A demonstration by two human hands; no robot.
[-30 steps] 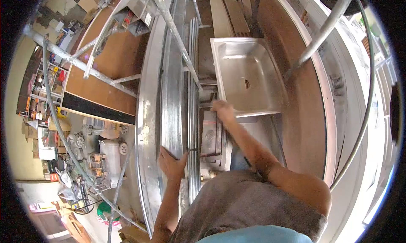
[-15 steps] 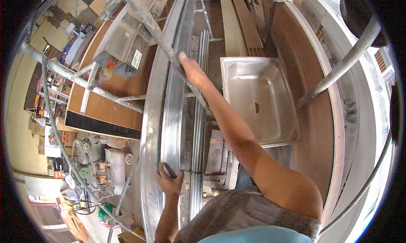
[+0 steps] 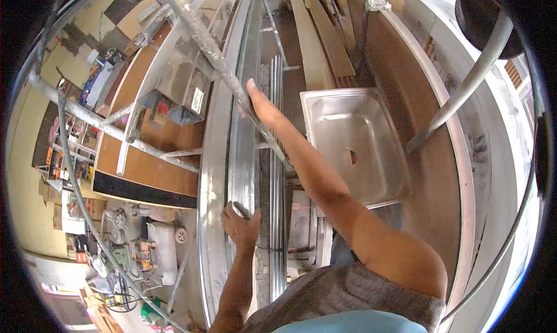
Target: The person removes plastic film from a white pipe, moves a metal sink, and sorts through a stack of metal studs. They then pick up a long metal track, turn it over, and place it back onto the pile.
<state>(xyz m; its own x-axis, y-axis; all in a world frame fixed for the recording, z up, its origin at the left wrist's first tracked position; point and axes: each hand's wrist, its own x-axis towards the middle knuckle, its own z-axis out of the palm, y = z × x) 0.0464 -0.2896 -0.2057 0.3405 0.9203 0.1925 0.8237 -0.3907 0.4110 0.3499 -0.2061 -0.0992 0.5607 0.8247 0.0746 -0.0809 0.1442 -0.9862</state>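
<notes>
Your left hand [image 3: 241, 225] has slid a little way up the long metal rail [image 3: 239, 159] and is closed on its edge. Your right hand [image 3: 259, 105], at 12 o'clock, lies flat on the rail with fingers straight, likely to steady it. The sink [image 3: 354, 141] sits at 3 o'clock.

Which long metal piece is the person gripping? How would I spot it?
Find the steel sink with its round drain hole. Left of it lies a bundle of thin rods; left again runs the wide shiny channel, gripped by the left hand. It alone is broad and flat-faced.
</notes>
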